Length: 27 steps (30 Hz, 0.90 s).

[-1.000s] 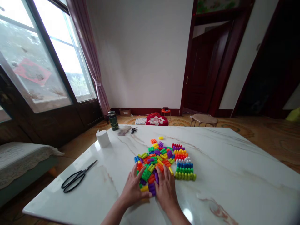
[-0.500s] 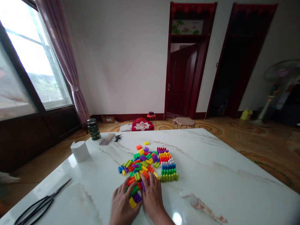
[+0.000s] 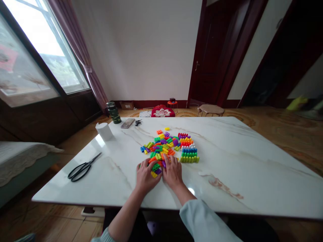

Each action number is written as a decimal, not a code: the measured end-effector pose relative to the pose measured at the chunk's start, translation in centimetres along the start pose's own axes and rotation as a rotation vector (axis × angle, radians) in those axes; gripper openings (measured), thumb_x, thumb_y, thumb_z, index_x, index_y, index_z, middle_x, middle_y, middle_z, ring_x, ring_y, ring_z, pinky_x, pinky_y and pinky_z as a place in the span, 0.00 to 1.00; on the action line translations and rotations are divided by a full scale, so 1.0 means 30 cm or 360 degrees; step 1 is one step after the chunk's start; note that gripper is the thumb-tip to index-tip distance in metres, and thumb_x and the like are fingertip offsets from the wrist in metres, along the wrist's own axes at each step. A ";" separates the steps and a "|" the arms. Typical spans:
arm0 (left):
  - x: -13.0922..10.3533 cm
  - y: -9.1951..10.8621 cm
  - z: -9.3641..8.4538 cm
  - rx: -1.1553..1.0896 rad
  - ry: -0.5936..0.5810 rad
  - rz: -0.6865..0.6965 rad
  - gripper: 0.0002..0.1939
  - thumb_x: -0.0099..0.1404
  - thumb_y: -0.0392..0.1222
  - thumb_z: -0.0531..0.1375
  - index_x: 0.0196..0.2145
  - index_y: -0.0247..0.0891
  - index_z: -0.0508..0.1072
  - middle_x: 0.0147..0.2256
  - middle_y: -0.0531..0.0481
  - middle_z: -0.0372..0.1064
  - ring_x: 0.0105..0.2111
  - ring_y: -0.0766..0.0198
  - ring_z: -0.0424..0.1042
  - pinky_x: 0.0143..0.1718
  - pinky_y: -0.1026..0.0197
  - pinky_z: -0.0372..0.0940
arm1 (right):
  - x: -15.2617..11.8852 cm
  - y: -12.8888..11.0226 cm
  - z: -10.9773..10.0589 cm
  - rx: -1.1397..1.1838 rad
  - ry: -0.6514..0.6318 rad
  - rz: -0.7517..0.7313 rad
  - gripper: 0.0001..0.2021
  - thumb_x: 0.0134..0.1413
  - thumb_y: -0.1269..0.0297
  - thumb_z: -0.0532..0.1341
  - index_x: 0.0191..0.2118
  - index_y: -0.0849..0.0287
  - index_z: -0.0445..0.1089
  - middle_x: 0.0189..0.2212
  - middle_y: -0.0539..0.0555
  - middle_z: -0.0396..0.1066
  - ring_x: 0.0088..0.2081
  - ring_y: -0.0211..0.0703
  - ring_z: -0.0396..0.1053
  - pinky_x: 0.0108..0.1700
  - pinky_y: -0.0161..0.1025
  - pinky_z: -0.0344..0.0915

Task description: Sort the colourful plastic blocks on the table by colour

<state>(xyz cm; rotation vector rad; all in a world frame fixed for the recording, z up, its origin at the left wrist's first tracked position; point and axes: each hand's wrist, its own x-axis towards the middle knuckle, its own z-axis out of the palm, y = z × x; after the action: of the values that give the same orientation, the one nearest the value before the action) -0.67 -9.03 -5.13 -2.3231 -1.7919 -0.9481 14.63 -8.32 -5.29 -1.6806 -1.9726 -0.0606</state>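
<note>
A loose heap of colourful plastic building blocks (image 3: 161,147), small ribbed pieces in green, orange, yellow, purple and blue, lies on the white marbled table (image 3: 227,144). My left hand (image 3: 147,175) is at the heap's near edge, its fingers and thumb curved round several green, yellow and purple blocks. Beside it, my right hand (image 3: 173,170) rests with fingers stretched over orange and purple blocks, holding none firmly. Palms and some fingertips are hidden. Just right of the heap stand neat rows of joined blocks (image 3: 189,151), sorted by colour from red at the back to lime in front.
Black-handled scissors (image 3: 82,169) lie at the left. Farther back are a white paper roll (image 3: 104,131), a camouflage bottle (image 3: 113,112), a phone (image 3: 128,123) and small dark pliers (image 3: 137,122). A stool (image 3: 211,109) stands beyond the table's far edge.
My view has tipped downward, bringing the table's near edge and my forearms into sight. Both hands remain at the near side of the heap, in about the same pose.
</note>
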 end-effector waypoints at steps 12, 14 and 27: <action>0.001 -0.055 0.037 -0.0244 0.0075 -0.0077 0.30 0.53 0.28 0.58 0.54 0.45 0.69 0.50 0.46 0.67 0.50 0.54 0.67 0.50 0.54 0.66 | 0.018 0.071 0.033 0.0474 0.0299 0.0023 0.15 0.63 0.63 0.51 0.49 0.62 0.70 0.45 0.60 0.69 0.47 0.48 0.65 0.49 0.43 0.62; -0.001 -0.049 0.031 -0.0221 0.0058 -0.0023 0.30 0.56 0.32 0.60 0.57 0.46 0.67 0.56 0.45 0.63 0.54 0.52 0.65 0.54 0.52 0.64 | 0.018 0.070 0.034 0.0454 0.0243 -0.0030 0.16 0.62 0.61 0.53 0.51 0.62 0.69 0.48 0.61 0.68 0.49 0.49 0.64 0.52 0.44 0.61; 0.006 -0.042 0.031 0.0063 -0.0122 0.0087 0.24 0.62 0.42 0.61 0.56 0.45 0.68 0.56 0.44 0.65 0.57 0.48 0.61 0.61 0.43 0.52 | 0.017 0.055 0.043 0.0205 0.0023 -0.0114 0.25 0.57 0.64 0.57 0.60 0.63 0.62 0.57 0.62 0.64 0.58 0.52 0.58 0.60 0.49 0.51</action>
<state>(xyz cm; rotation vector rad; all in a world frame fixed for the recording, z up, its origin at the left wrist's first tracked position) -1.36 -8.10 -6.19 -2.4020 -1.7474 -0.8194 15.64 -7.03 -6.69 -1.5240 -1.9821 0.0276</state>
